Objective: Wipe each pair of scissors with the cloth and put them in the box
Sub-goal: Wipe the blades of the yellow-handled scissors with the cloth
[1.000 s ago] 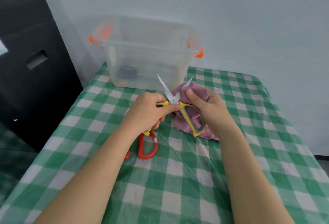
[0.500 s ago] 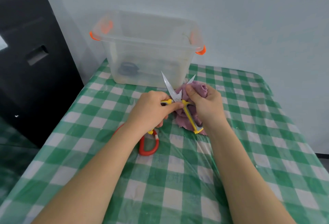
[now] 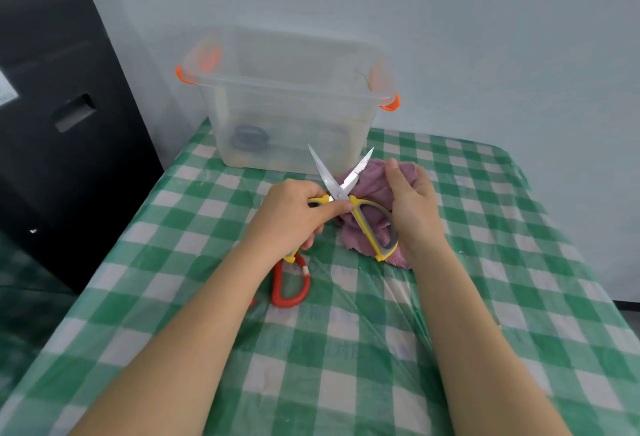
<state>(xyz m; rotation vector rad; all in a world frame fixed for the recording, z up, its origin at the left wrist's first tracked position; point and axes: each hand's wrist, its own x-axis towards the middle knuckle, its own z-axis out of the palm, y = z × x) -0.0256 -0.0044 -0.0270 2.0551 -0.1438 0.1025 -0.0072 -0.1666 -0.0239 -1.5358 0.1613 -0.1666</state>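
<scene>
My left hand grips one handle of the yellow-and-grey scissors, whose blades stand spread open and point up toward the box. My right hand holds the purple cloth bunched behind the right blade and the other handle. Red-handled scissors lie on the tablecloth under my left wrist, partly hidden. The clear plastic box with orange latches stands at the back of the table; a dark pair of scissors shows through its wall.
The table wears a green-and-white checked cloth under clear plastic. A black case stands close to the table's left edge. A pale wall rises right behind the box.
The scissors' lower handle has swung outward toward my right hand. My right hand has shifted up along the cloth beside the right blade. The left hand has held its grip.
</scene>
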